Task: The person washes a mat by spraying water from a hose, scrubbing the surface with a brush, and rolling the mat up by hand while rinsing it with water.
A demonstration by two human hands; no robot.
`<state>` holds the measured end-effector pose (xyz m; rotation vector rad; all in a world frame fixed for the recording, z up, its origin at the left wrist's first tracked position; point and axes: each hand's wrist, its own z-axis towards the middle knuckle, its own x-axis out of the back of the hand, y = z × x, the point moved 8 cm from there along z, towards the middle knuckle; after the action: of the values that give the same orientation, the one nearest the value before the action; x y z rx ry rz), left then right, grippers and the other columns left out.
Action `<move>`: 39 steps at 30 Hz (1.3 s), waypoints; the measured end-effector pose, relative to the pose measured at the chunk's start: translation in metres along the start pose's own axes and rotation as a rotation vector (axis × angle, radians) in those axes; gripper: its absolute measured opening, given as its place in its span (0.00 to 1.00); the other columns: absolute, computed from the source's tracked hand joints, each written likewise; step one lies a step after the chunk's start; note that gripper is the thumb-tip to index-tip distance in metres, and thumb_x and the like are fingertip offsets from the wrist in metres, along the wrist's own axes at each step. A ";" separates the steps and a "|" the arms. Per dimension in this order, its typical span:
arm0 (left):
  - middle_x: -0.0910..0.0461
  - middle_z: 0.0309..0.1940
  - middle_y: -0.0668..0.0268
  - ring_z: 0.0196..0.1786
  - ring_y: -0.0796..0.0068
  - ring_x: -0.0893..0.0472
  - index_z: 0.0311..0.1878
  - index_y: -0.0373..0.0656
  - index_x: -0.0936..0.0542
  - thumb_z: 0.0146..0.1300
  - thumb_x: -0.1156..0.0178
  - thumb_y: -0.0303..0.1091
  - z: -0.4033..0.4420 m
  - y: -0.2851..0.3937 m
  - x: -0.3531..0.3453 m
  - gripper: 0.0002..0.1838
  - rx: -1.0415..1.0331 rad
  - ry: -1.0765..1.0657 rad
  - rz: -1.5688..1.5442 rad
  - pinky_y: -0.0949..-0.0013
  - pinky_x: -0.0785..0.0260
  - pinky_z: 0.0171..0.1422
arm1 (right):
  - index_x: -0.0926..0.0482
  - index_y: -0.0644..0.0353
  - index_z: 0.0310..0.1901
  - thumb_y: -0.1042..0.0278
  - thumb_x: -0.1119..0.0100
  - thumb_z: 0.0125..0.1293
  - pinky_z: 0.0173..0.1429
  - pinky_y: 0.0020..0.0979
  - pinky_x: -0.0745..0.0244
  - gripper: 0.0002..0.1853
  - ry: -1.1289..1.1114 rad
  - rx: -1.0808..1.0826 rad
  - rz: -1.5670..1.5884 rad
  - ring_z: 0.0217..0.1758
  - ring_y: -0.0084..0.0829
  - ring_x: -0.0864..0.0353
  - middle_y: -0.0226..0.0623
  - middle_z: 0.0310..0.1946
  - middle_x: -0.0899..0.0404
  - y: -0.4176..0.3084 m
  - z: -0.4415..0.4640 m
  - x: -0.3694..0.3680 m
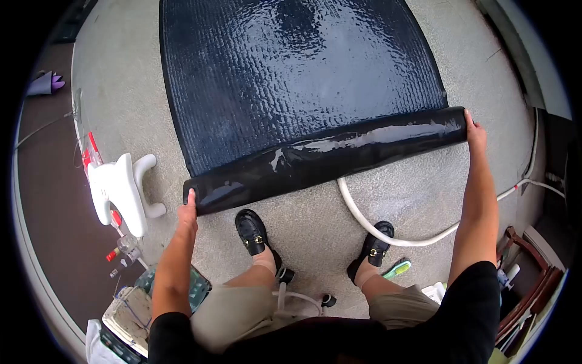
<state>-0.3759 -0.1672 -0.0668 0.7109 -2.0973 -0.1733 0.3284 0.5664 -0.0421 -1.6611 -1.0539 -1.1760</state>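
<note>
A wet, dark ribbed mat (242,79) lies on the concrete floor, its near end rolled into a thick black roll (327,159) with a shiny, smooth outer side. My left hand (188,209) grips the roll's left end, thumb on top. At the right end, slightly farther away, my right hand (475,130) holds the roll the same way. The fingers of both hands are partly hidden behind or under it. The roll lies at a slant, right end farther from me.
A white hose (409,242) curves from under the roll to the right. On the left stand a white plastic stool (121,188) and bottles. A green brush (397,269) lies near my right shoe (374,247). Baskets are at lower left, a wooden chair (533,285) at lower right.
</note>
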 end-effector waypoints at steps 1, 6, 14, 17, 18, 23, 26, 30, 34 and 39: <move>0.21 0.55 0.48 0.57 0.60 0.21 0.58 0.21 0.25 0.59 0.37 0.65 0.011 0.012 -0.002 0.47 -0.009 0.064 0.079 0.63 0.34 0.66 | 0.18 0.61 0.53 0.22 0.46 0.56 0.66 0.44 0.31 0.44 0.044 -0.003 -0.070 0.60 0.49 0.21 0.57 0.52 0.19 -0.024 -0.004 0.007; 0.26 0.63 0.45 0.65 0.52 0.26 0.66 0.30 0.29 0.55 0.33 0.64 0.035 0.066 0.004 0.48 -0.114 0.064 0.102 0.60 0.37 0.70 | 0.24 0.54 0.60 0.37 0.49 0.68 0.64 0.45 0.30 0.31 0.548 0.575 -0.202 0.62 0.51 0.26 0.48 0.61 0.26 -0.143 -0.059 0.033; 0.44 0.75 0.51 0.78 0.47 0.48 0.69 0.40 0.35 0.41 0.25 0.57 -0.159 0.103 -0.096 0.53 -1.378 -0.204 1.029 0.42 0.56 0.78 | 0.38 0.42 0.72 0.20 0.41 0.45 0.74 0.67 0.58 0.55 -0.097 1.292 -0.399 0.80 0.50 0.55 0.44 0.75 0.46 -0.188 -0.310 -0.065; 0.42 0.75 0.59 0.78 0.55 0.45 0.72 0.49 0.37 0.30 0.20 0.55 -0.131 0.134 -0.102 0.61 -1.453 -0.112 1.002 0.45 0.54 0.79 | 0.35 0.43 0.70 0.20 0.41 0.45 0.75 0.62 0.54 0.53 -0.085 1.375 -0.292 0.75 0.46 0.43 0.42 0.69 0.36 -0.225 -0.288 -0.062; 0.41 0.74 0.59 0.77 0.56 0.43 0.72 0.49 0.37 0.31 0.20 0.53 -0.129 0.150 -0.100 0.60 -1.439 -0.203 1.003 0.47 0.52 0.78 | 0.33 0.44 0.69 0.22 0.42 0.47 0.75 0.59 0.52 0.50 -0.103 1.404 -0.273 0.72 0.44 0.39 0.41 0.67 0.32 -0.237 -0.281 -0.063; 0.32 0.70 0.57 0.72 0.57 0.34 0.72 0.50 0.35 0.34 0.22 0.49 -0.096 0.222 -0.101 0.56 -1.267 -0.609 0.926 0.59 0.42 0.77 | 0.20 0.49 0.58 0.33 0.52 0.66 0.73 0.44 0.44 0.31 -0.120 1.317 -0.337 0.61 0.40 0.25 0.38 0.54 0.20 -0.295 -0.242 -0.072; 0.30 0.67 0.59 0.69 0.57 0.31 0.71 0.62 0.32 0.32 0.20 0.50 -0.072 0.231 -0.099 0.55 -1.023 -0.574 1.063 0.59 0.40 0.76 | 0.18 0.52 0.47 0.39 0.49 0.68 0.66 0.43 0.38 0.24 0.204 1.228 -0.392 0.54 0.39 0.24 0.36 0.44 0.20 -0.312 -0.240 -0.050; 0.27 0.61 0.63 0.67 0.58 0.30 0.72 0.66 0.33 0.31 0.20 0.56 -0.063 0.233 -0.098 0.57 -1.050 -0.433 1.155 0.58 0.37 0.72 | 0.26 0.54 0.30 0.52 0.42 0.67 0.44 0.42 0.29 0.15 0.305 1.103 0.082 0.41 0.42 0.24 0.35 0.31 0.26 -0.279 -0.278 -0.011; 0.28 0.61 0.66 0.66 0.61 0.29 0.73 0.68 0.35 0.29 0.22 0.63 -0.069 0.228 -0.097 0.60 -1.051 -0.347 1.257 0.56 0.35 0.68 | 0.19 0.58 0.44 0.27 0.53 0.64 0.52 0.40 0.23 0.36 -0.670 0.942 -0.638 0.48 0.40 0.18 0.43 0.41 0.17 -0.149 -0.378 -0.075; 0.27 0.59 0.68 0.63 0.63 0.29 0.73 0.68 0.35 0.30 0.21 0.62 -0.081 0.211 -0.089 0.59 -1.083 -0.237 1.188 0.59 0.36 0.66 | 0.23 0.59 0.47 0.48 0.38 0.62 0.56 0.43 0.24 0.22 -0.913 0.932 -0.645 0.51 0.47 0.19 0.47 0.46 0.19 0.010 -0.439 -0.132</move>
<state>-0.3621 0.0663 -0.0033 -1.2042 -1.8973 -0.6394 0.1902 0.1302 -0.0725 -1.0457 -2.3594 -0.0452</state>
